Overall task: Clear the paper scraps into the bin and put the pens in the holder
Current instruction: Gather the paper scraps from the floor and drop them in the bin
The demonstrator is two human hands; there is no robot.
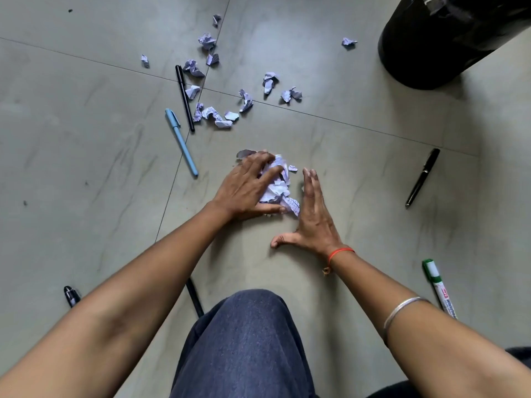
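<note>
A smooth grey tiled floor [86, 139] with thin dark grout lines carries a heap of crumpled white paper scraps [277, 186], creased and printed with faint lines, near the centre of the view. The left hand [247, 188] lies flat on the heap from its nine o'clock side, fingers spread wide across the top and thumb pressed under the near edge. The right hand [311, 214] stands on its edge just beside the heap at three o'clock, fingers straight and together, thumb splayed toward six o'clock; it grips nothing.

More loose crumpled scraps [218, 117] lie scattered toward twelve o'clock, well apart from the hands. At ten o'clock lie a slim light-blue capped pen [181, 142] and a thin black pen [184, 97]. A glossy black pen [422, 177] lies at three o'clock, a green-and-white whiteboard marker [438, 287] at four o'clock. A round black bin [436, 50] stands at one o'clock.
</note>
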